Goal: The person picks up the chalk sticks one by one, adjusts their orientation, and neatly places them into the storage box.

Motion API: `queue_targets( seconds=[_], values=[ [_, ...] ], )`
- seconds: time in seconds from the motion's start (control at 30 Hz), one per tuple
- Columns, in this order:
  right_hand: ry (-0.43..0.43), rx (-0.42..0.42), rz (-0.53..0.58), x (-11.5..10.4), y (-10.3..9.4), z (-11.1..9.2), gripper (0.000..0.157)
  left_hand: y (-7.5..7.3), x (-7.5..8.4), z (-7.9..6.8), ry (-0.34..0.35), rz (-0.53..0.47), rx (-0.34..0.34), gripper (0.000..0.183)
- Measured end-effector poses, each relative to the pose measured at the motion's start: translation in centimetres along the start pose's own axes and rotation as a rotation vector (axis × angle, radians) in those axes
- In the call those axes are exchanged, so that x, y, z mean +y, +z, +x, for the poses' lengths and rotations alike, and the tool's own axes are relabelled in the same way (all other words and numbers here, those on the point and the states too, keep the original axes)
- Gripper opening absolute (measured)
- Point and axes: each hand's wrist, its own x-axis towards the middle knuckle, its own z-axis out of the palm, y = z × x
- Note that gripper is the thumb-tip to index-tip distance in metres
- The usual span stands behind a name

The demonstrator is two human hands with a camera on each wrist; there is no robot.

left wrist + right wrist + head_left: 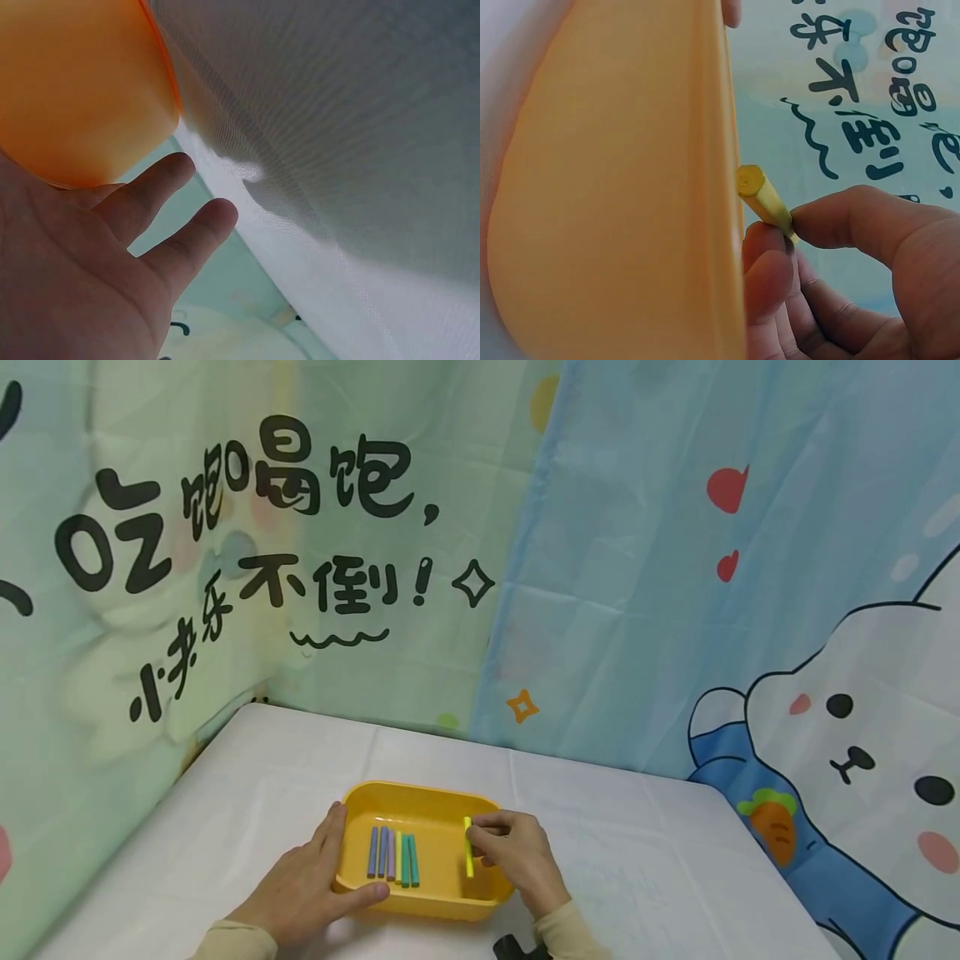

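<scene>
A yellow tray (pixel 442 900) sits on the white table. Several thin sticks (pixel 392 857) in purple, blue, yellow and green lie side by side in its left half. At the tray's left end is my left hand (pixel 303 881), its fingers along the outer wall and its thumb across the near rim. Those fingers look straight and spread in the left wrist view. My right hand (pixel 517 852) pinches a yellow stick (pixel 468 847) between thumb and fingertips over the tray's right half. In the right wrist view this six-sided stick (pixel 759 193) shows its flat end beside the tray rim.
The white tablecloth (pixel 675 860) spreads around the tray. A black object (pixel 517 948) shows at the bottom edge, by the right wrist. Behind the table hang printed cloths, one with black lettering (pixel 322 585) and one with a white cartoon animal (pixel 885 718).
</scene>
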Motion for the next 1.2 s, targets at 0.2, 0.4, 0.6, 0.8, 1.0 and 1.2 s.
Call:
queue_targets(
  seconds=[0.2,0.4,0.6,0.8,1.0,1.2],
  values=[
    [0.000,-0.003,-0.004,0.0,0.8,0.3,0.032,0.0,0.1,0.0,-0.006,-0.002,-0.005,0.126],
    [-0.020,-0.011,-0.047,0.0,1.5,0.7,0.026,0.1,0.1,0.1,0.007,0.005,0.004,0.124],
    [-0.021,-0.030,-0.060,0.3,2.2,1.3,0.023,0.1,0.1,0.1,0.006,0.010,0.001,0.124],
    [0.000,-0.016,-0.089,0.5,3.2,1.9,0.023,0.1,0.1,0.0,-0.005,0.005,-0.006,0.124],
    [-0.019,0.004,-0.133,0.7,4.6,2.4,0.018,0.1,0.0,0.0,-0.008,0.013,-0.001,0.125],
    [-0.010,-0.002,-0.243,0.7,5.4,2.6,0.010,0.1,0.0,0.1,-0.025,0.006,-0.021,0.125]
  ],
)
